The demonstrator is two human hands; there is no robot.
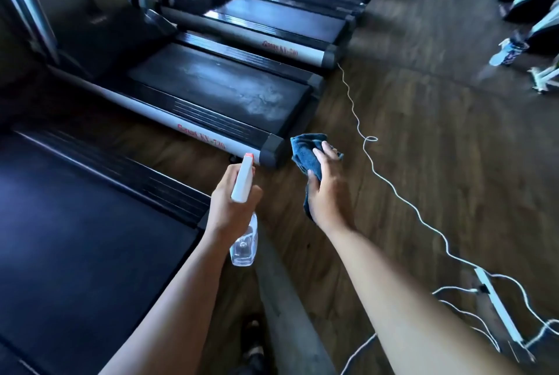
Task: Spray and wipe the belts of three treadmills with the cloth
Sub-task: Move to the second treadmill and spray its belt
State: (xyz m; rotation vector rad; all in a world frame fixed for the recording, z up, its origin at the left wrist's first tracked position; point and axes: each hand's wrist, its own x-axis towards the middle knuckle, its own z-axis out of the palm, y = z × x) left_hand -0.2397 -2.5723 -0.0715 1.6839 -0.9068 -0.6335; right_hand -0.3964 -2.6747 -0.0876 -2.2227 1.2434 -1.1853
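Note:
My left hand [231,202] grips a clear spray bottle [244,241] with a white head and red nozzle tip pointing up and away. My right hand [328,190] holds a crumpled blue cloth [305,153] above the wooden floor, just off the rear corner of the second treadmill. That treadmill's dark belt [217,87] shows pale smeared patches. The nearest treadmill's belt [78,223] fills the lower left, dark and plain. A third treadmill belt [272,22] lies further back, with more treadmills behind it.
A white cord [390,187] snakes over the wooden floor [438,132] to a white power strip [496,305] at lower right. Another bottle [508,52] stands on the floor at upper right by a row of machines. Grey side rails edge each treadmill.

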